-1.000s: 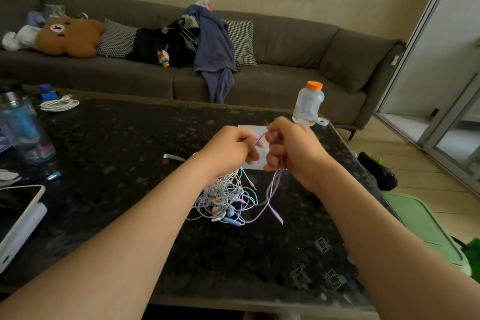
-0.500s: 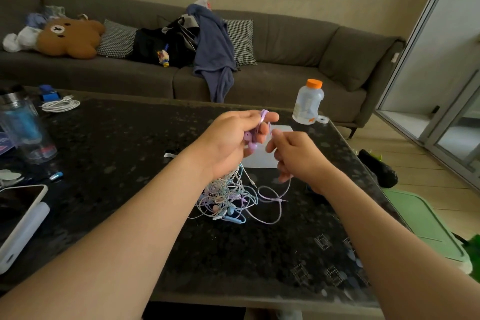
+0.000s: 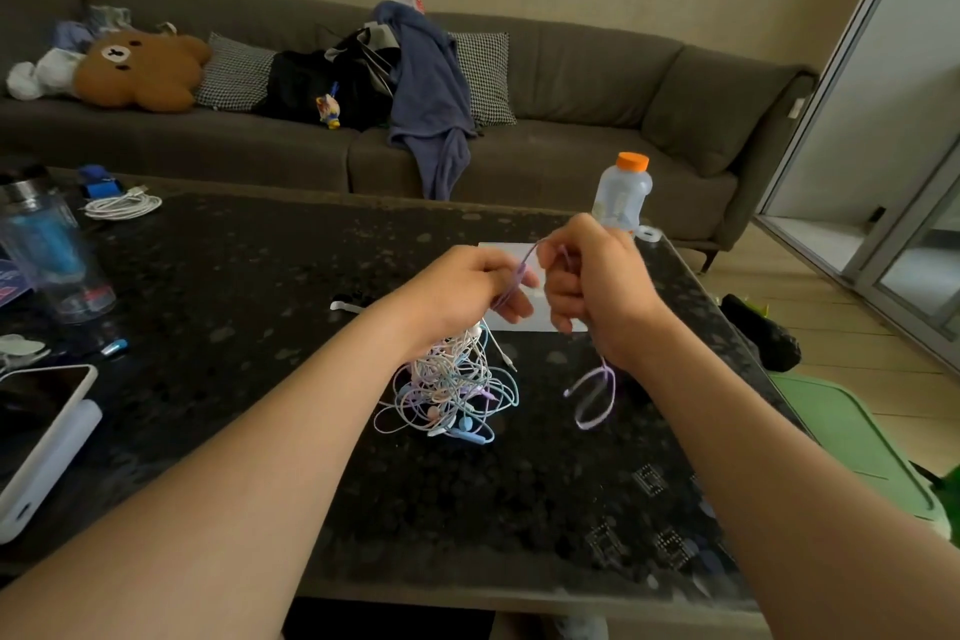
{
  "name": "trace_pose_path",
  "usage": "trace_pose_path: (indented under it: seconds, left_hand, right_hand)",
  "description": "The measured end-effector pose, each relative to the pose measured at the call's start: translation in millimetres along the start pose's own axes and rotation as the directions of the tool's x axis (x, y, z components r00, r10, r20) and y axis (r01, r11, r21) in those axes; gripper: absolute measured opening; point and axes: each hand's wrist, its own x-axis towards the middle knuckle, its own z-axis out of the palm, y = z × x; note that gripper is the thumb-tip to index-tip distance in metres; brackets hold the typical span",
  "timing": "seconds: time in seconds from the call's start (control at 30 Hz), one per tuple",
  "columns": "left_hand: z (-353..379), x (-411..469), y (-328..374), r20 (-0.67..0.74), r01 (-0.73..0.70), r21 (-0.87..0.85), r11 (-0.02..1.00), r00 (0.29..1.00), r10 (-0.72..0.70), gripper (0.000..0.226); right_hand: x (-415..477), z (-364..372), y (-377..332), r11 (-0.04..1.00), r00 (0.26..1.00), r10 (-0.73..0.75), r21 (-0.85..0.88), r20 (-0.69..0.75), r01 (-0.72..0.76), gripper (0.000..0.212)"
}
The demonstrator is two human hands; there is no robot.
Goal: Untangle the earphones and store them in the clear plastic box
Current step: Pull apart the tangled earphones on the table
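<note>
A tangle of white, pale blue and pink earphone cords [image 3: 452, 390] lies on the dark speckled table [image 3: 260, 286] and hangs up into my left hand [image 3: 462, 291]. My left hand also pinches a purple earphone cord [image 3: 511, 283] that runs across to my right hand [image 3: 597, 281]. The right hand's fingers are curled round that cord, and a purple loop [image 3: 592, 395] dangles below its wrist. Behind both hands a flat, pale, clear plastic box [image 3: 519, 322] lies on the table, mostly hidden by them.
A clear bottle with an orange cap [image 3: 621, 192] stands at the table's far right edge. A tumbler [image 3: 49, 250], a coiled white cable [image 3: 122, 205] and a phone [image 3: 36, 426] lie on the left. A sofa is behind; a green lid [image 3: 852, 437] is on the floor at right.
My right hand has risen and closed round the purple cord, drawing its loop off the pile to the right. My left hand has dropped slightly, still pinching the cord.
</note>
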Motion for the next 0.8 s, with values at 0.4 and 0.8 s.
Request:
trace_pose_path:
  seconds: [0.4,0.8]
  left_hand:
    - [2,6,13,0.085,0.026,-0.369,0.929,0.996,0.006,0.035]
    - [-2,5,4,-0.138,-0.083,-0.12,0.989,0.988,0.066,0.034]
  right_hand:
    - [13,-7,17,0.925,0.976,0.049,-0.359,-0.212,-0.125,0.031]
    - [10,2,22,0.887,0.923,0.315,-0.415,0.22,-0.203,0.027]
